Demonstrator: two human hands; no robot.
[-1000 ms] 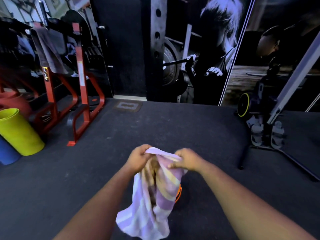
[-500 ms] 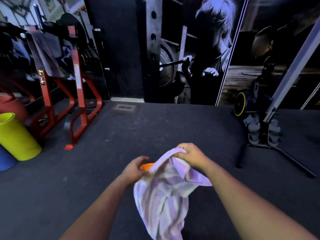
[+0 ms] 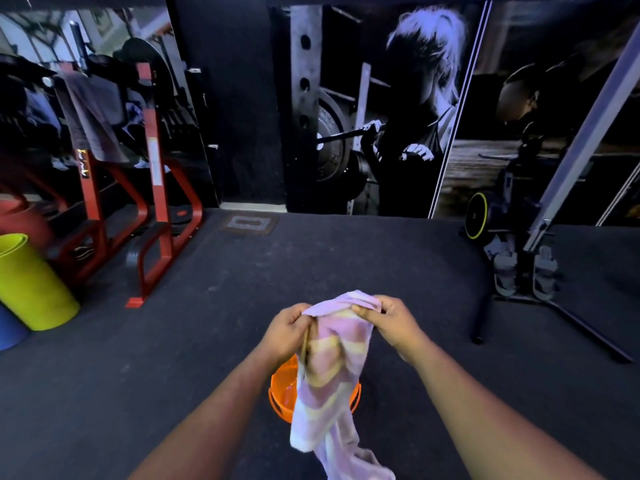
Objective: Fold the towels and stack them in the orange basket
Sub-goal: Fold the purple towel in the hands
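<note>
A lilac towel with pale yellow stripes [image 3: 332, 375] hangs in front of me, bunched and loosely doubled. My left hand [image 3: 285, 332] grips its top edge on the left side. My right hand [image 3: 389, 322] pinches the same top edge on the right, close beside the left. Below the hanging towel stands the orange basket [image 3: 282, 393] on the dark floor, mostly hidden by the cloth; only its left rim and a sliver of its right rim show.
A red steel rack [image 3: 156, 202] with a grey towel [image 3: 91, 116] draped over it stands at the left. A yellow-green bin [image 3: 31, 282] and a blue one [image 3: 8, 332] sit at the far left. An exercise machine [image 3: 519, 265] with floor bars occupies the right.
My hands have come back together at the towel's top edge after spreading apart. The towel now hangs narrower, and the orange basket shows beneath it.
</note>
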